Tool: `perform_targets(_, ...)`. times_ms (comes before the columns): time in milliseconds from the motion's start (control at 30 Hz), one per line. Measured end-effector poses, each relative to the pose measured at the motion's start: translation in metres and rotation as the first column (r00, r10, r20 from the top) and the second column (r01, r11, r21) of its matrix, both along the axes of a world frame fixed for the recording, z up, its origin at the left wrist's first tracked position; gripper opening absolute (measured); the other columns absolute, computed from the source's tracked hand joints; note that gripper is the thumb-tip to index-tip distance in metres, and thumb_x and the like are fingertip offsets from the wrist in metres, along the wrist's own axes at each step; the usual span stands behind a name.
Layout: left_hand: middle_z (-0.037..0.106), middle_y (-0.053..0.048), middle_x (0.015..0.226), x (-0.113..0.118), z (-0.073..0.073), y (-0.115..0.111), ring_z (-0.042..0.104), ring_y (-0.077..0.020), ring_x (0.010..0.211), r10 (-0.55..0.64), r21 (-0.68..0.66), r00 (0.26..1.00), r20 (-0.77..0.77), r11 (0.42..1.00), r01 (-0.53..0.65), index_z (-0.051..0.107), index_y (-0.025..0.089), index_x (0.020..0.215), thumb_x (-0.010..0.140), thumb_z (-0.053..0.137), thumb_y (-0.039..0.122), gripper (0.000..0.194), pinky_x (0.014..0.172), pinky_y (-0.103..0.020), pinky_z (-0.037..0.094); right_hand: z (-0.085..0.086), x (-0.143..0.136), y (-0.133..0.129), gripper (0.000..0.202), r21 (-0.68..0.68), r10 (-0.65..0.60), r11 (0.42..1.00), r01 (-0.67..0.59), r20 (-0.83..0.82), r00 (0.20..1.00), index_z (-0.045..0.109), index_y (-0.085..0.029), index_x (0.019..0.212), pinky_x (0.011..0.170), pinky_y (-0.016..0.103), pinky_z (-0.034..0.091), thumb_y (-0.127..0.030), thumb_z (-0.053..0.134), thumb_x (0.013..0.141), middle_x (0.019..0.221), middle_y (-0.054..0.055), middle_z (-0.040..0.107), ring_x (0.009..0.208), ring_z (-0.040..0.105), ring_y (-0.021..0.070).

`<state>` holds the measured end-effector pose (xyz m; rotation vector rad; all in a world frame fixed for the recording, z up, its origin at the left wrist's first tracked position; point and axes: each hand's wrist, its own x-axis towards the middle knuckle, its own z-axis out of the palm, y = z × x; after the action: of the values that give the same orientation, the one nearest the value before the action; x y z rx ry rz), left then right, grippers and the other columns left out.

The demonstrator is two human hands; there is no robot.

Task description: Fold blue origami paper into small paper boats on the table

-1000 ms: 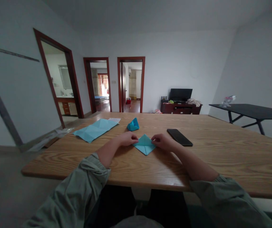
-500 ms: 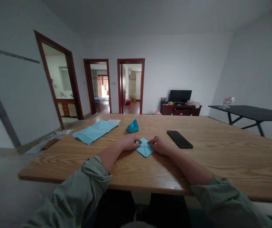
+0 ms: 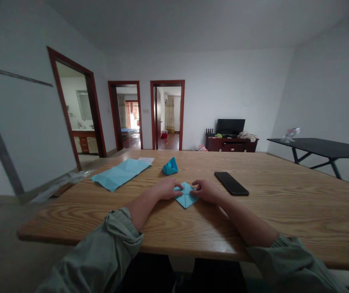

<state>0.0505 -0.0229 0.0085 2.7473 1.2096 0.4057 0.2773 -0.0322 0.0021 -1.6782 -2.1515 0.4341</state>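
A light blue sheet of paper, folded into a diamond with creases crossing at its middle (image 3: pixel 186 200), lies flat on the wooden table in front of me. My left hand (image 3: pixel 166 189) grips its left corner, thumb on top and fingers curled at the edge. On the opposite side my right hand (image 3: pixel 206 190) has its thumb on the paper and its bent index finger just above, holding the right corner. Just beyond my left hand stands a darker blue folded paper piece (image 3: pixel 170 167) with a raised point.
A creased light blue sheet (image 3: pixel 122 174) lies at the left, partly over a whitish slip (image 3: pixel 147 160). To the right is a black phone (image 3: pixel 231 183). The wooden table (image 3: pixel 284 203) has its near edge under my forearms. A black table (image 3: pixel 330 146) stands farther right.
My head view has tilted up a little, so everything sits lower. Both hands stay at the folded paper's corners; the right index finger seems slightly more lifted and bent.
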Motion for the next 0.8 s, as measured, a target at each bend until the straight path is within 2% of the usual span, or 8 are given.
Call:
perform_targets(100,0.064,-0.006,0.116,0.005,-0.002,0.003,0.058,-0.0239,0.104,0.064,-0.098,0.994,0.094,0.994,-0.054,0.061,0.027,0.121,0.076,0.06,0.052,0.051,0.088,-0.031,0.043,0.003,-0.002,0.0,0.056,-0.072,-0.018,0.997,0.014,-0.058,0.998,0.06,-0.013,0.12,0.061,0.024,0.041,-0.039,0.071,0.072,0.092,0.009,0.069,0.073,0.062,0.0165)
perform_targets(200,0.062,-0.009,0.118,0.012,-0.004,0.008,0.06,-0.0236,0.101,0.184,-0.237,0.959,0.216,0.962,-0.132,0.052,0.024,0.131,0.067,0.07,0.049,0.071,0.083,-0.029,0.046,0.003,-0.004,0.0,0.053,-0.096,0.003,0.995,-0.011,-0.082,0.997,0.062,-0.012,0.118,0.058,0.023,0.039,-0.038,0.07,0.072,0.091,0.009,0.069,0.07,0.061,0.0161)
perform_targets(333,0.064,-0.008,0.107,0.017,-0.006,0.015,0.063,-0.0221,0.089,0.3,-0.36,0.909,0.29,0.914,-0.187,0.041,0.021,0.138,0.055,0.079,0.043,0.094,0.07,-0.026,0.047,0.004,-0.005,-0.002,0.046,-0.06,0.04,0.997,-0.043,-0.048,0.998,0.066,-0.014,0.111,0.055,0.023,0.036,-0.039,0.068,0.073,0.086,0.007,0.069,0.068,0.059,0.0154)
perform_targets(467,0.066,-0.007,0.095,0.017,-0.008,0.021,0.063,-0.0222,0.081,0.366,-0.433,0.874,0.321,0.877,-0.208,0.039,0.016,0.139,0.049,0.083,0.041,0.103,0.062,-0.026,0.046,0.007,-0.005,-0.004,0.043,-0.034,0.076,0.997,-0.076,0.003,0.997,0.069,-0.017,0.106,0.056,0.024,0.036,-0.044,0.066,0.073,0.085,0.006,0.069,0.07,0.06,0.0167)
perform_targets(533,0.066,-0.008,0.094,0.016,-0.009,0.022,0.062,-0.0217,0.08,0.346,-0.493,0.862,0.37,0.86,-0.134,0.049,0.013,0.131,0.05,0.082,0.038,0.091,0.062,-0.026,0.045,0.007,-0.005,-0.004,0.043,-0.039,0.084,0.996,-0.084,-0.009,0.996,0.069,-0.018,0.106,0.058,0.024,0.037,-0.044,0.066,0.072,0.088,0.006,0.069,0.073,0.06,0.0176)
perform_targets(600,0.067,-0.007,0.092,0.016,-0.009,0.021,0.061,-0.0204,0.079,0.26,-0.533,0.861,0.437,0.846,0.016,0.061,0.012,0.112,0.056,0.078,0.037,0.064,0.062,-0.026,0.045,0.007,-0.006,-0.005,0.04,-0.044,0.086,0.995,-0.088,-0.036,0.996,0.07,-0.017,0.102,0.059,0.024,0.038,-0.045,0.066,0.072,0.089,0.006,0.069,0.075,0.061,0.0177)
perform_targets(667,0.067,-0.006,0.09,0.016,-0.006,0.018,0.061,-0.0188,0.078,0.163,-0.519,0.851,0.499,0.843,0.143,0.065,0.013,0.097,0.061,0.075,0.037,0.045,0.064,-0.026,0.045,0.006,-0.006,-0.005,0.034,-0.031,0.09,0.995,-0.092,-0.073,0.993,0.07,-0.017,0.092,0.058,0.023,0.037,-0.045,0.065,0.073,0.083,0.004,0.069,0.072,0.059,0.0165)
perform_targets(800,0.064,-0.002,0.084,0.015,0.003,0.01,0.057,-0.0146,0.073,0.107,-0.417,0.822,0.559,0.894,0.167,0.062,0.013,0.091,0.065,0.071,0.037,0.036,0.063,-0.024,0.043,0.006,-0.007,-0.003,0.031,0.032,0.121,0.993,-0.117,-0.238,0.964,0.065,-0.016,0.079,0.052,0.022,0.034,-0.046,0.064,0.073,0.07,0.001,0.064,0.063,0.054,0.0137)
